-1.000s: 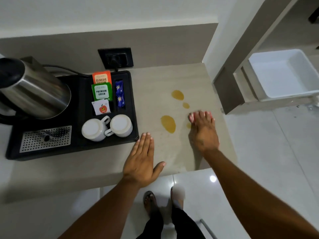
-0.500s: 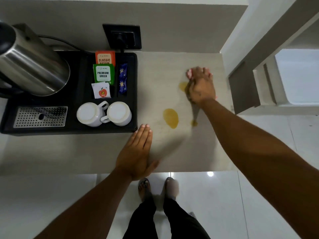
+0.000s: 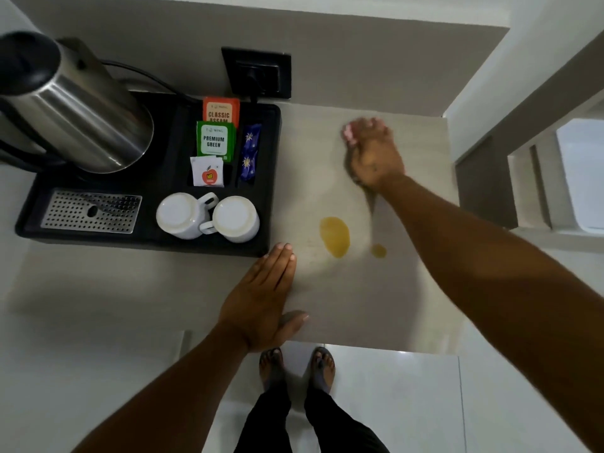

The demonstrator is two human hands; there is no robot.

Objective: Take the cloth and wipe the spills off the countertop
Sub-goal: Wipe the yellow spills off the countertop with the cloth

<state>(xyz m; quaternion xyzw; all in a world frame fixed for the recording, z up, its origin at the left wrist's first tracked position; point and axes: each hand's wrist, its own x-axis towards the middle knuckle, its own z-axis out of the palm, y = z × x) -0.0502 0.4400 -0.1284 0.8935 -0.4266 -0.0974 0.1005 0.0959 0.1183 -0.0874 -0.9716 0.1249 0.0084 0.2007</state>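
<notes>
Pressing pink cloth [image 3: 347, 134] under right hand [image 3: 376, 155]; left hand [image 3: 261, 302] flat, fingers released; tray [image 3: 274, 178] holding upturned cups [image 3: 209, 217].

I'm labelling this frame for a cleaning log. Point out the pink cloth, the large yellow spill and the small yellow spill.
pink cloth [image 3: 347, 134]: head view, edge showing beyond the right hand's fingers.
large yellow spill [image 3: 335, 236]: head view, middle of the puddle.
small yellow spill [image 3: 378, 250]: head view, middle of the drop.

You see a black tray [image 3: 274, 178] at the left with a steel kettle [image 3: 81, 116], two white cups [image 3: 209, 217] upside down, tea sachets [image 3: 215, 138], a metal drip grid [image 3: 91, 207]; behind it, a black wall socket [image 3: 256, 71]
</notes>
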